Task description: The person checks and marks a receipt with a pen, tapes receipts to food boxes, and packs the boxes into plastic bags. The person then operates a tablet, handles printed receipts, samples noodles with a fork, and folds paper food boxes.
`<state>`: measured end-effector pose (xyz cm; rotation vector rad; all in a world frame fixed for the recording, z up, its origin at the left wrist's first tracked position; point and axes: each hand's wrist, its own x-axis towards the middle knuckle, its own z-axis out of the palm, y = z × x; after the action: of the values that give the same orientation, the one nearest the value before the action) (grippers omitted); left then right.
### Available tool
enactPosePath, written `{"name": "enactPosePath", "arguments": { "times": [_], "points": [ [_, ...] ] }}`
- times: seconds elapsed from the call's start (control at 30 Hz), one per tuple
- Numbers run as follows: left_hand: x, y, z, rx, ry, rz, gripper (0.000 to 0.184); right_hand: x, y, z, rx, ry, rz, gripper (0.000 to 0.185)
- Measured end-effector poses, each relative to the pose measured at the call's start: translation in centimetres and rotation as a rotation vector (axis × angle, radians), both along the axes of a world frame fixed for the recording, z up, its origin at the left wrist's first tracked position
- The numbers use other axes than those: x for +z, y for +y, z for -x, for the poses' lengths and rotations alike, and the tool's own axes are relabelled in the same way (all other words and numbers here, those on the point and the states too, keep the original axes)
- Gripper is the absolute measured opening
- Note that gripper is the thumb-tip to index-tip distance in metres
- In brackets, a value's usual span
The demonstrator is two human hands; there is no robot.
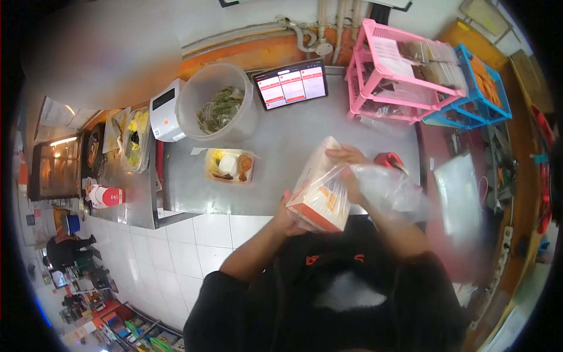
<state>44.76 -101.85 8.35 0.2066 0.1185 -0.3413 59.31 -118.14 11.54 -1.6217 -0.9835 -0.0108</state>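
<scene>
Left hand [286, 217] grips the wrapped box [321, 190] at near left | right hand [353, 170] touches its far right side, can't tell if gripping | box runs near to far, far end slanting right, over near edge of metal table [267, 196] | both arms bent

carton [319, 196]: right of food box [236, 181] | tub [202, 85]: left of tablet [292, 85]

Box [319, 216]: smooth paperboard, looks coated. Bag [384, 190]: clear plastic, glossy, creased. Worktop [287, 130]: smooth metal, dull sheen. Tub [218, 76]: translucent plastic. Rack [366, 87]: smooth plastic. Shirt [246, 311]: matt cloth. Floor [182, 234]: glossy tile.
</scene>
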Motion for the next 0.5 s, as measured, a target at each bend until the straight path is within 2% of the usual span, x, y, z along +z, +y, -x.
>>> {"name": "enactPosePath", "arguments": {
  "times": [0.03, 0.07, 0.13, 0.17, 0.2, 0.27, 0.3, 0.33, 0.4, 0.47, 0.5],
  "points": [
    [0.6, -0.4, 0.1, -0.019, 0.006, 0.005, 0.087, 1.1, 0.3, -0.2, 0.065, 0.019, -0.036, 0.035],
    [1.0, -0.6, -0.2, -0.067, -0.093, -0.08, 0.086, 1.7, 0.5, -0.7, 0.044, 0.023, -0.031, 0.035],
    [3.1, -0.8, -1.1, -0.127, -0.197, -0.153, 0.086, 3.3, 1.0, -0.9, 0.182, 0.168, -0.223, 0.043],
    [5.1, -0.5, -1.8, -0.08, -0.415, -0.854, 0.082, 4.5, 1.2, -0.5, 0.226, 0.215, -0.286, 0.047],
    [5.3, -0.1, -2.5, -0.05, -0.521, -1.166, 0.08, 6.6, 1.6, 0.5, 0.252, 0.418, -0.379, 0.055],
    [1.3, 0.6, -4.6, 0.051, -0.597, -1.323, 0.077, 7.8, 2.3, 1.3, 0.269, 0.619, -0.472, 0.065],
    [-0.2, 1.4, -5.4, 0.104, -0.588, -1.396, 0.076, 7.7, 2.5, 1.5, 0.378, 0.81, -0.509, 0.068],
    [-0.8, 2.3, -6.4, 0.255, -0.453, -1.392, 0.076, 7.4, 2.5, 1.8, 0.485, 1.002, -0.544, 0.072],
    [-0.9, 3.2, -7.1, 0.457, -0.25, -1.307, 0.076, 5.3, 2.2, 1.1, 0.463, 0.842, -0.482, 0.065],
    [-0.3, 3.4, -6.6, 0.476, -0.193, -1.216, 0.076, 4.9, 1.5, 0.3, 0.319, 0.249, -0.188, 0.06],
    [0.2, 3.3, -6.1, 0.449, -0.193, -1.176, 0.076, 4.1, 1.3, 0.2, 0.328, 0.109, -0.142, 0.06]
  ]
}}
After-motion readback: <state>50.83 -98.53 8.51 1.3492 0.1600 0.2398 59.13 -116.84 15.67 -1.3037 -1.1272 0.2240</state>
